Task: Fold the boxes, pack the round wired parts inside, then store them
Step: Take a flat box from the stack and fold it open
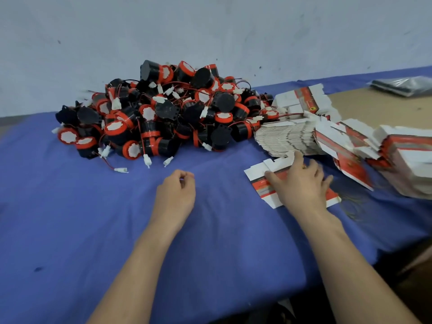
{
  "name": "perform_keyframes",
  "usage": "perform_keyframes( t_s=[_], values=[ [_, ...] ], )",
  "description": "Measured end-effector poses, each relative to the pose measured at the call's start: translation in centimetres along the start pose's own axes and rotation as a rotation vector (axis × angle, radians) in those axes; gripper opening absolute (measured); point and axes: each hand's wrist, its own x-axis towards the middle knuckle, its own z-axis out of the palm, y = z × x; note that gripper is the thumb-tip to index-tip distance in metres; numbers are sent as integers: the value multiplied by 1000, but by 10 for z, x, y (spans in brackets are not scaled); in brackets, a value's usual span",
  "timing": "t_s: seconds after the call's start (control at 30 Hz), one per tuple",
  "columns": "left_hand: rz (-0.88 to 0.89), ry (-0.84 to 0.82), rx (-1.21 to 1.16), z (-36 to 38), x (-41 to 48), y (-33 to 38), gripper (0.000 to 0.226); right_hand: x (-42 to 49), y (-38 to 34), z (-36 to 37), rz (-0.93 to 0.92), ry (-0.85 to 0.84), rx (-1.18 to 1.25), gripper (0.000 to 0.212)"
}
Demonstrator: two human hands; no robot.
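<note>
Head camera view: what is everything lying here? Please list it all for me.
round wired parts: a heap too big to count, black with red bands and white plugs, back of the cloth
stacked flat boxes: several fanned piles, white and red, right of the heap
single flat box: one, white with red and grey print, on the cloth before the piles
blue cloth: one, covers the table
grey bag: one, far right
wall: pale grey, behind
left hand: one, loosely curled, holds nothing
right hand: one, fingers spread, rests on the single flat box
</note>
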Motion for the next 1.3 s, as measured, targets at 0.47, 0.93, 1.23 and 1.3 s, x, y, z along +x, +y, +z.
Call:
perform_keyframes(
  t_s=[0.47,0.93,1.23,1.3],
  values=[
    [72,-118,-75,-5,-6,-4,13,-5,-18,3,-64,117,20,85],
    [285,-426,-414,-12,-33,20,42,-37,-59,0,-395,154,628,79],
    [296,-236,-321,-18,-29,8,72,-49,-69,6,-485,-134,1156,53],
    [293,-201,-321,-19,-27,7,78,-57,-75,7,-527,-193,1214,48]
  ],
)
